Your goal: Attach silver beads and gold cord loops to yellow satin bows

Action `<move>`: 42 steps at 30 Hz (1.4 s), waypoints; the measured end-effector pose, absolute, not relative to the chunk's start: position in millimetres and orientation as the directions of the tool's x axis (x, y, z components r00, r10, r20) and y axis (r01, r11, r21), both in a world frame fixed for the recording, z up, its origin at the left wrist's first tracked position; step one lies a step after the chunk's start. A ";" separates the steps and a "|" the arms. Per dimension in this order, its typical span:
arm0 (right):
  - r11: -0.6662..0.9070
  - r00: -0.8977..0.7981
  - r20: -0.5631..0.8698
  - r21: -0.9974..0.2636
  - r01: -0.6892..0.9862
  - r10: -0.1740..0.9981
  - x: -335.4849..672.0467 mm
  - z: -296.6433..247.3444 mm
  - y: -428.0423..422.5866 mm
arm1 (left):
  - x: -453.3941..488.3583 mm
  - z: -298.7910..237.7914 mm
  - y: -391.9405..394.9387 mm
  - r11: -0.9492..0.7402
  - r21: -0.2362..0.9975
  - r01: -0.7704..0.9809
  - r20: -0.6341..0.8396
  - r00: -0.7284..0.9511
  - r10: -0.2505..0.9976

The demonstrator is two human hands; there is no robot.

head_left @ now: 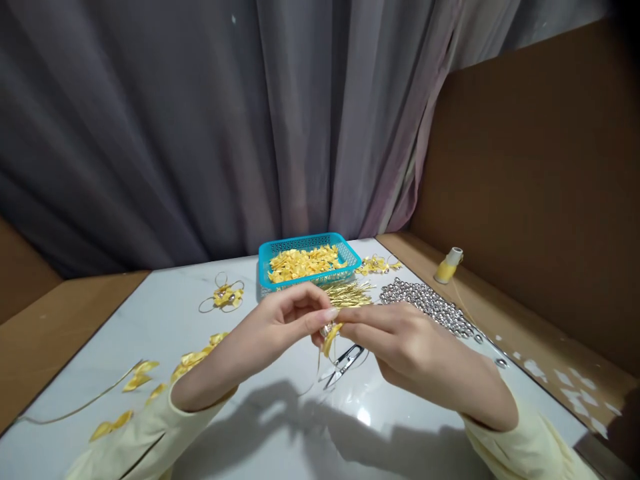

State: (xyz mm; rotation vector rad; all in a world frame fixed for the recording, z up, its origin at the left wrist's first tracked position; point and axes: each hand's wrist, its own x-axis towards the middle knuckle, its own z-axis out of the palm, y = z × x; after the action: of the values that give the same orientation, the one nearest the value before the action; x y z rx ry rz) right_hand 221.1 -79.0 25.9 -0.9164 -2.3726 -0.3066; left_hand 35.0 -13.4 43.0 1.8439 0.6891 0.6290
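Note:
In the middle of the view my left hand [297, 317] and my right hand [400, 337] meet at the fingertips. Pinched between them is a yellow ribbon piece [329, 339], with something silvery at its top and thin gold cord hanging below. The fingers partly hide it. Under the hands, thread snips [343, 367] lie on the white table. Just beyond the fingers is a bundle of short gold wires [347, 293]. A pile of silver beads [425, 303] spreads to the right of it.
A blue basket [264, 267] of yellow ribbon pieces stands at the back. Left lies a finished-looking ribbon ornament [227, 297]; nearer are loose yellow ribbon pieces [193, 360] and a gold cord [85, 404]. A thread spool [449, 265] stands on the right-hand cardboard [515, 313].

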 end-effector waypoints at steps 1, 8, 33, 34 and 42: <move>0.728 -0.597 0.588 0.020 0.685 0.546 220.0 25.8 -80.0 | 35.6 41.6 -13.3 -0.298 0.938 0.178 0.096 0.692 0.715; 0.701 -0.559 0.587 -0.021 0.713 0.586 218.9 22.0 -77.8 | 31.5 29.0 -16.1 -0.629 0.730 0.266 0.447 0.510 0.735; 0.596 -0.432 0.429 -0.402 0.695 0.793 226.4 25.6 -68.5 | 33.4 29.4 -20.7 -0.789 0.478 0.386 0.446 0.667 0.597; 0.595 -0.430 0.433 -0.394 0.700 0.792 226.5 25.3 -68.5 | 34.0 29.3 -20.4 -0.802 0.456 0.387 0.445 0.681 0.582; 0.616 -0.452 0.444 -0.359 0.702 0.774 226.3 21.9 -68.1 | 32.3 23.3 -20.7 -0.853 0.344 0.392 0.402 0.760 0.511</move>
State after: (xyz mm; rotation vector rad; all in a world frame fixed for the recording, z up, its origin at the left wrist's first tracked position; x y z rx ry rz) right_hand 226.3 -68.1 21.9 -1.1564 -2.2639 0.1645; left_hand 32.3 -20.7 23.3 2.7178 0.7088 0.7228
